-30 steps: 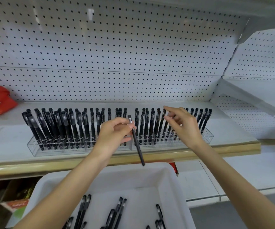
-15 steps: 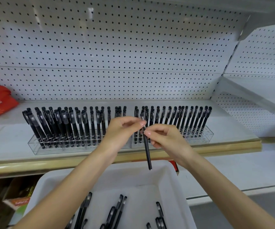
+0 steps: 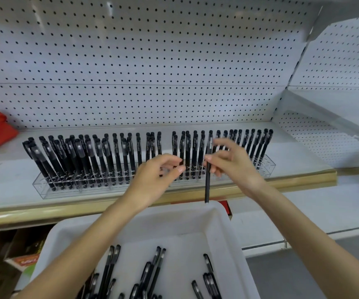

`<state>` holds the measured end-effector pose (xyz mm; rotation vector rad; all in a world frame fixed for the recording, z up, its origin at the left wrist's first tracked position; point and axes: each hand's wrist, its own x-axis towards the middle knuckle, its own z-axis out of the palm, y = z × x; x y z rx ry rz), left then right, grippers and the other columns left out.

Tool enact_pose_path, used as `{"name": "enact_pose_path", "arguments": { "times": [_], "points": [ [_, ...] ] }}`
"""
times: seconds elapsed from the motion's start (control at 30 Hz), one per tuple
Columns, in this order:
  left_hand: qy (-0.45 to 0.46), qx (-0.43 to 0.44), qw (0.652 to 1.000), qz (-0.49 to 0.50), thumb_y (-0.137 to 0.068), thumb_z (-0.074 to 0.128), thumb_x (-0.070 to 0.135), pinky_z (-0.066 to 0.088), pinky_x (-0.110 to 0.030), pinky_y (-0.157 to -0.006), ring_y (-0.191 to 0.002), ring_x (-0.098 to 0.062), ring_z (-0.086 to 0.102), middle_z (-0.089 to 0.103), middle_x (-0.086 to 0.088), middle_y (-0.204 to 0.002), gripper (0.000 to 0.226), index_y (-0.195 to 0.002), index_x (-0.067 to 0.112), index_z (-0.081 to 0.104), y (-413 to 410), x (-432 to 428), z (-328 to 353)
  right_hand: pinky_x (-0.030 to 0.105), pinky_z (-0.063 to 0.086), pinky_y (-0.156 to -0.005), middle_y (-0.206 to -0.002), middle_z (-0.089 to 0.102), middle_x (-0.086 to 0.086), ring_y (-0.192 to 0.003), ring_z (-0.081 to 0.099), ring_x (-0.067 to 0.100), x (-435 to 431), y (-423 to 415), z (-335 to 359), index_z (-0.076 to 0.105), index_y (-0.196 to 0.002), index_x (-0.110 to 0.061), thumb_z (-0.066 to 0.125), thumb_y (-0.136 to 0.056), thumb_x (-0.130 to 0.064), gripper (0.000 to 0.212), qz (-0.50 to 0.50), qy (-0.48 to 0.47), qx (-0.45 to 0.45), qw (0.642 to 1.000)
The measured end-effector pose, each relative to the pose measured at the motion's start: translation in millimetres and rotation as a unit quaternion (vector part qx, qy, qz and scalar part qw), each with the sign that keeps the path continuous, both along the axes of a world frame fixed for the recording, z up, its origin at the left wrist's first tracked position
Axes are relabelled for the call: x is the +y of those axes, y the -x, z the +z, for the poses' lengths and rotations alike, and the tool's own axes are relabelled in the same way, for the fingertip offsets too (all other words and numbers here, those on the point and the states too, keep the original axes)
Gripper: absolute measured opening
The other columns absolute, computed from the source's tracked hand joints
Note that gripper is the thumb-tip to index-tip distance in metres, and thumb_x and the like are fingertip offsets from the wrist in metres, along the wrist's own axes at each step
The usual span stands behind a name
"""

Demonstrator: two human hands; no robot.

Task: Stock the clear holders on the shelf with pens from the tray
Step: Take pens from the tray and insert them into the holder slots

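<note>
Below the shelf (image 3: 5, 175), the white tray (image 3: 228, 231) holds loose pens (image 3: 109, 268); two clear holders (image 3: 44, 190) on the shelf stand mostly full. Right hand (image 3: 236, 165) pinches one pen (image 3: 207, 186) upright before the right holder (image 3: 269, 167); left hand (image 3: 157, 175) beside it, fingers relaxed, empty.

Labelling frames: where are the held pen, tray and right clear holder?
held pen (image 3: 207, 186): head view, lower barrel.
tray (image 3: 174, 216): head view, far wall.
right clear holder (image 3: 268, 167): head view, right end.
</note>
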<state>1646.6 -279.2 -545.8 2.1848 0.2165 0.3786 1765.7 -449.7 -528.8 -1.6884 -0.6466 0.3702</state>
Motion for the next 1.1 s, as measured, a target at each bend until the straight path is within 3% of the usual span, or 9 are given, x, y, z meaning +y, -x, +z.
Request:
{"name": "enact_pose_path", "arguments": {
  "times": [0.1,0.2,0.27,0.47,0.73,0.9,0.97,1.1],
  "points": [
    [-0.222,0.046,0.974,-0.023,-0.097,0.044,0.04,0.035,-0.024,-0.105,-0.115,-0.007,0.053,0.053,0.007,-0.134,0.043,-0.136,0.023,0.048,4.3,2.9,-9.2,0.022,0.05,-0.056,-0.064,0.065,0.006,-0.054,0.06,0.014,-8.3,-18.9,8.3,0.033,-0.137,-0.024,0.064,-0.088,-0.007,0.06,-0.046,-0.002,-0.061,0.997],
    [-0.315,0.068,0.945,-0.049,-0.099,0.032,0.042,0.019,-0.027,-0.115,-0.137,-0.011,0.036,0.035,0.003,-0.152,0.05,-0.146,0.024,0.033,4.3,3.5,-17.9,0.028,0.052,-0.06,-0.071,0.067,0.011,-0.059,0.064,0.019,-10.3,-36.0,14.1,0.04,-0.134,-0.021,0.065,-0.088,-0.009,0.054,-0.086,-0.004,-0.114,0.99],
    [-0.321,0.086,0.942,-0.049,-0.099,0.028,0.044,0.013,-0.029,-0.116,-0.143,-0.012,0.025,0.026,0.003,-0.156,0.053,-0.149,0.025,0.025,2.9,5.0,-23.1,0.028,0.052,-0.062,-0.074,0.066,0.009,-0.061,0.066,0.019,-8.4,-43.8,15.8,0.045,-0.13,-0.019,0.067,-0.087,-0.008,0.049,-0.11,-0.01,-0.14,0.984],
    [-0.328,0.123,0.934,-0.067,-0.099,0.022,0.048,0.01,-0.03,-0.119,-0.146,-0.012,0.016,0.017,0.001,-0.159,0.059,-0.152,0.023,0.016,0.7,8.1,-33.0,0.019,0.055,-0.068,-0.08,0.06,0.001,-0.066,0.067,0.007,0.8,-46.9,6.6,0.049,-0.129,-0.019,0.062,-0.091,-0.008,0.042,-0.142,-0.021,-0.26,0.955],
    [-0.325,0.123,0.935,-0.076,-0.1,0.031,0.047,-0.001,-0.022,-0.113,-0.147,-0.012,0.01,0.011,0.002,-0.16,0.062,-0.153,0.023,0.01,1.6,9.2,-35.5,0.025,0.057,-0.077,-0.084,0.063,0.003,-0.074,0.069,0.009,3.6,-50.0,-12.9,0.049,-0.13,-0.018,0.061,-0.091,-0.005,0.043,-0.128,-0.051,-0.25,0.958],
    [-0.313,0.128,0.938,-0.076,-0.099,0.034,0.048,0.008,-0.028,-0.119,-0.147,-0.012,0.014,0.017,0.001,-0.159,0.063,-0.152,0.021,0.014,-0.4,7.8,-32.0,0.017,0.055,-0.079,-0.087,0.064,-0.002,-0.077,0.066,0.002,6.6,-56.2,-25.3,0.055,-0.129,-0.02,0.064,-0.089,-0.009,0.042,-0.087,0.032,-0.281,0.955],
    [-0.308,0.136,0.939,-0.076,-0.098,0.036,0.048,0.011,-0.031,-0.12,-0.146,-0.013,0.015,0.019,-0.001,-0.159,0.065,-0.152,0.02,0.014,-1.0,6.8,-29.4,0.007,0.049,-0.078,-0.083,0.061,-0.011,-0.074,0.062,-0.005,9.2,-57.0,-30.4,0.059,-0.127,-0.02,0.066,-0.087,-0.009,0.042,-0.084,0.063,-0.316,0.943],
    [-0.313,0.138,0.936,-0.079,-0.098,0.037,0.049,0.01,-0.028,-0.117,-0.147,-0.015,0.015,0.018,-0.002,-0.159,0.067,-0.152,0.019,0.012,-1.2,5.5,-27.5,-0.001,0.041,-0.074,-0.082,0.051,-0.019,-0.075,0.055,-0.012,11.5,-59.0,-31.2,0.06,-0.126,-0.013,0.069,-0.084,-0.009,0.042,-0.101,0.065,-0.361,0.925]
  ]
}}
